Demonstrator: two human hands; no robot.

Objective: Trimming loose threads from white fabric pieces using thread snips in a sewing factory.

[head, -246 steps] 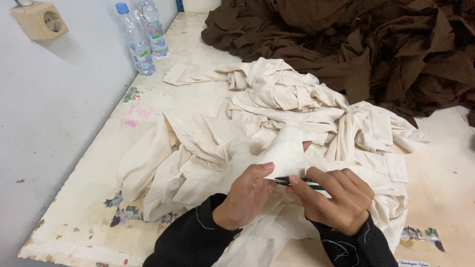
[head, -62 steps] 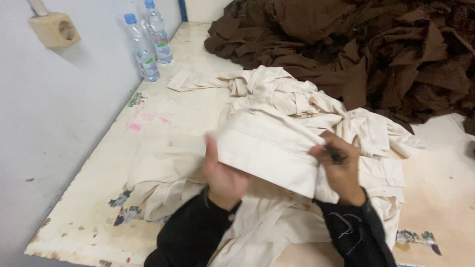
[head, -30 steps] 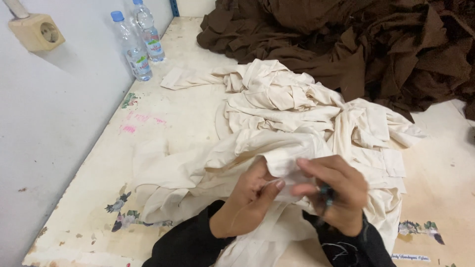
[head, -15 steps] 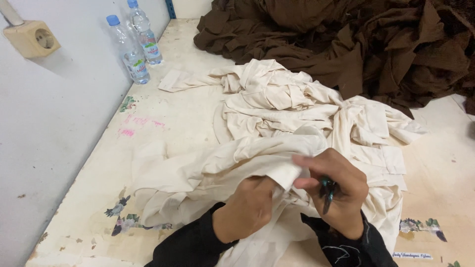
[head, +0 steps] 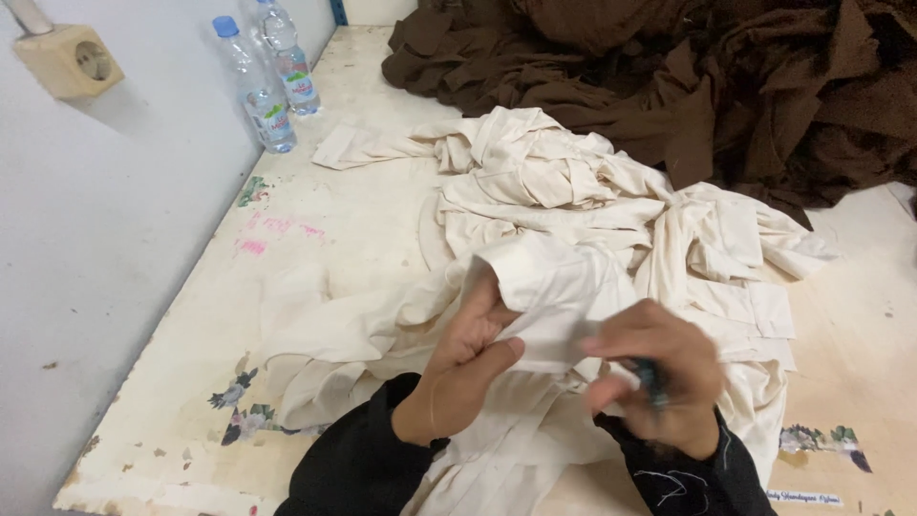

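Gripping: left hand, lower centre of the frame, fingers curled and thumb pressed down, pinching a fold of the cream garment against itself.
Cream garment: pale cloth piece, lifted a little off the pile, its folded edge between the two hands, lower centre of the frame.
Right hand, lower right of centre, blurred; fingers closed around a dark slim tool, fingertips touching the same cream piece just right of the left hand.
Dark slim tool: only a short dark length shows between the fingers; its kind cannot be told.
Sleeves: black, both forearms entering from the bottom edge.
Cream cloth pile, crumpled pieces of the same colour, spread from the centre of the frame toward the right and under the hands.
Brown cloth heap, large and dark, upper right of the frame, touching the far edge of the cream pile.
Table, pale worn top with pink marks and small flower stickers along its near left edge.
Water bottles: two clear plastic bottles, blue caps, upright side by side, upper left, against the wall.
Wall socket, beige box on the white wall, upper left corner.
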